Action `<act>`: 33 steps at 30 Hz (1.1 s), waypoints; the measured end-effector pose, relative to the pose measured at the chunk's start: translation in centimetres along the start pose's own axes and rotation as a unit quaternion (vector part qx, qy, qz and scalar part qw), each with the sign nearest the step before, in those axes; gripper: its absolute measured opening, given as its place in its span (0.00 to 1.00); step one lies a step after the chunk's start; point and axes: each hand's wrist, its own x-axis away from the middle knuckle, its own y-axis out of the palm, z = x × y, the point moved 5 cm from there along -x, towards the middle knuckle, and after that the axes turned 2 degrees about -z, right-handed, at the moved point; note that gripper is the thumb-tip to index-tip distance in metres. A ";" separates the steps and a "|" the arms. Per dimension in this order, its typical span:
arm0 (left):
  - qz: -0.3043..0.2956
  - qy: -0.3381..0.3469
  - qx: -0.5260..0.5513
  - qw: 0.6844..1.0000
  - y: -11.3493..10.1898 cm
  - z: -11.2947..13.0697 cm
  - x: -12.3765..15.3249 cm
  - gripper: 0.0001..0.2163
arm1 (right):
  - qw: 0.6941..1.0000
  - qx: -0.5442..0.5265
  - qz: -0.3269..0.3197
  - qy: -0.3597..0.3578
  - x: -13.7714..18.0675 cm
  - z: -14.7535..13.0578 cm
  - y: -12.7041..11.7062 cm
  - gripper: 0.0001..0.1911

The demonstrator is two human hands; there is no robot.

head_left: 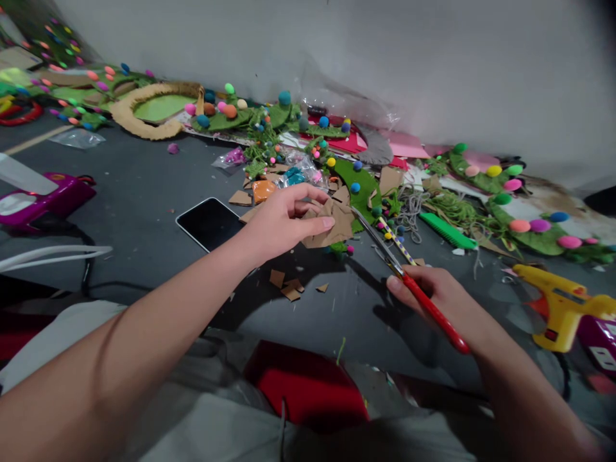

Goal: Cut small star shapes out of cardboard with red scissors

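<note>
My left hand (283, 221) pinches a cut piece of brown cardboard (332, 228) and holds it above the dark floor. My right hand (437, 295) grips red-handled scissors (409, 282), whose metal blades point up and left toward the cardboard's right edge. Small brown cardboard scraps (289, 285) lie on the floor below my left hand.
A black phone (209, 222) lies left of my hand. A yellow glue gun (563, 308) sits at the right. Green felt shapes with coloured pom-poms (510, 205), a green comb (447, 231) and twine line the wall. A purple device (38, 202) lies far left. A red item (308, 385) rests near my lap.
</note>
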 end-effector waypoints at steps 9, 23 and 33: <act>0.000 0.002 -0.011 1.000 0.0 0.1 0.0 0.15 | 1.000 0.007 0.000 0.001 0.0 -0.1 0.0 0.33; 0.001 -0.012 -0.063 0.998 -0.2 -0.2 -0.2 0.16 | 1.000 0.013 0.002 0.002 -0.1 0.1 0.0 0.33; 0.006 0.003 -0.053 0.999 -0.2 -0.1 -0.2 0.14 | 1.000 0.017 0.000 0.014 -0.3 0.3 0.3 0.37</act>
